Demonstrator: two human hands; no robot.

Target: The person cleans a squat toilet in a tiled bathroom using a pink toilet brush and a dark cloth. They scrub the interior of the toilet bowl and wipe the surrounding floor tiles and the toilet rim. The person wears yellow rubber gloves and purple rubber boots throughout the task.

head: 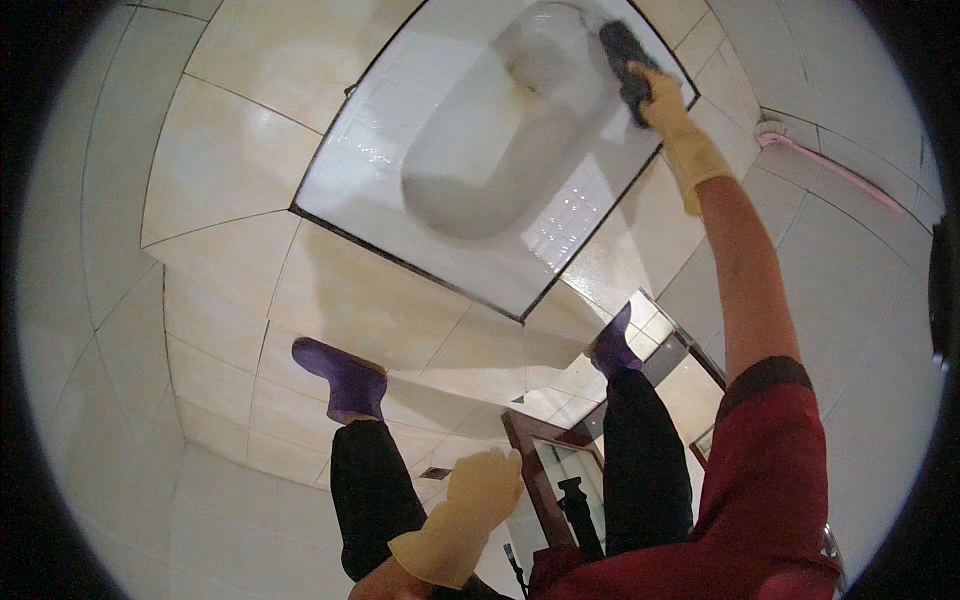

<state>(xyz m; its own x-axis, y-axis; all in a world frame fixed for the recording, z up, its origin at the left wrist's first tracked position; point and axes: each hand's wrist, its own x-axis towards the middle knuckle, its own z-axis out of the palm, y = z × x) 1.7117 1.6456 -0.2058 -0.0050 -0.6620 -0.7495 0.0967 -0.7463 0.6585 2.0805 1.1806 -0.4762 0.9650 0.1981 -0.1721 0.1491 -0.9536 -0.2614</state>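
My right hand (660,97), in a yellow rubber glove, grips a dark scrubbing brush or pad (626,56); which of the two is unclear. It is held against the right side of the white ceramic rim of a squat toilet (352,165). The toilet surface looks wet, and a brownish stain (531,86) shows in its bowl. Down by my left thigh is my left hand (484,487), also gloved in yellow. Its back faces the camera and its fingers look bent, so whatever lies under the palm is hidden.
Beige floor tiles (232,165) surround the toilet's dark edging. A pink-handled brush (832,172) lies along the right wall. My purple boots (352,379) stand apart on the floor. Behind me are a floor drain (435,473) and a brown-framed door (536,480).
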